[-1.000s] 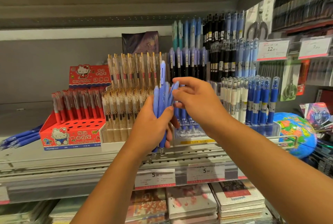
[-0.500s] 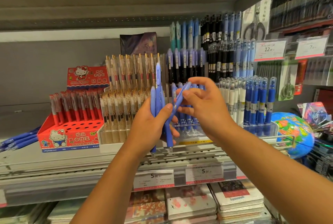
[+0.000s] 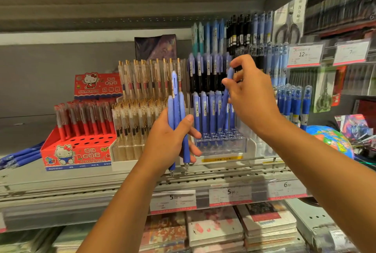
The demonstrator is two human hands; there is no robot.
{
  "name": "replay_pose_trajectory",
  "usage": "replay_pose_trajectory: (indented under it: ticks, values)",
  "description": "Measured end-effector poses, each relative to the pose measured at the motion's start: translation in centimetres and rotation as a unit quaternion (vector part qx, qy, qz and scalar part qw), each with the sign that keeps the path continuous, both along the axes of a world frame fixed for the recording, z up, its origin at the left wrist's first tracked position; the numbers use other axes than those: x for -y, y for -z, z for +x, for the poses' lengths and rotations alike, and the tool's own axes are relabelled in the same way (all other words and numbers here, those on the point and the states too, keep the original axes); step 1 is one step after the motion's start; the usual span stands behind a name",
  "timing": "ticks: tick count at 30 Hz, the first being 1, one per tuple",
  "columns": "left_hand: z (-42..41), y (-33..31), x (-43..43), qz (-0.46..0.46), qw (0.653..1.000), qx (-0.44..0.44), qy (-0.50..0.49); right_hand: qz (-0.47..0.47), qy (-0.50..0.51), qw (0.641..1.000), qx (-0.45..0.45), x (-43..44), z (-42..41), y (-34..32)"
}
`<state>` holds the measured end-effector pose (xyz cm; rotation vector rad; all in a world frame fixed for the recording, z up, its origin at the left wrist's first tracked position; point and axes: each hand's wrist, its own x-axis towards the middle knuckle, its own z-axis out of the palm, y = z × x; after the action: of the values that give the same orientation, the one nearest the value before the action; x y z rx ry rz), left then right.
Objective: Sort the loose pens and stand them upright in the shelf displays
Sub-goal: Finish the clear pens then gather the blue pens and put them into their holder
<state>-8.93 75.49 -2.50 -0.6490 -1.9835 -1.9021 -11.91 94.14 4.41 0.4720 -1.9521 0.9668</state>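
Holding one blue pen [image 3: 225,98] tilted, tip down, above clear display rack [image 3: 220,140] | right hand [image 3: 250,98] nearer; left hand [image 3: 168,140] gripped pen bundle [image 3: 176,114] upright.

My left hand [image 3: 173,140] is raised in front of me, back toward me, fingers and thumb wrapped round a bunch of pens [image 3: 176,114] held upright. My right hand [image 3: 251,98] is higher and to the right, wrist bent, thumb and fingertips pinching one pen [image 3: 224,102] near its top, little finger lifted. Both forearms are bare, reaching up and forward.
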Motion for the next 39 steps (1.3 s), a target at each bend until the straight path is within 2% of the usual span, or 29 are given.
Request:
replay_pose_trajectory:
  ticks: [4, 11, 18, 21, 35, 39]
  values:
    - [-0.1, 0.1, 0.1, -0.001, 1.0, 0.006, 0.006, 0.063, 0.073, 0.995, 0.009, 0.3, -0.5, 0.3]
    - [-0.3, 0.3, 0.2, -0.01, 1.0, 0.01, 0.012, 0.154, 0.119, 0.98, 0.044, 0.8, -0.6, 0.9]
    - [-0.4, 0.4, 0.1, -0.015, 1.0, 0.016, 0.011, 0.199, 0.165, 0.963, 0.075, 1.0, -1.0, 1.3]
    - [-0.3, 0.4, 0.1, -0.015, 1.0, 0.015, 0.015, 0.239, 0.19, 0.947, 0.098, 1.0, -1.4, 1.7]
    - [-0.1, 0.3, 0.2, -0.008, 1.0, 0.02, 0.016, 0.287, 0.184, 0.932, 0.123, 0.8, -0.9, 1.4]
    - [0.0, 0.1, 0.0, -0.005, 1.0, 0.02, 0.006, 0.276, 0.181, 0.933, 0.141, 0.9, 0.0, 1.2]
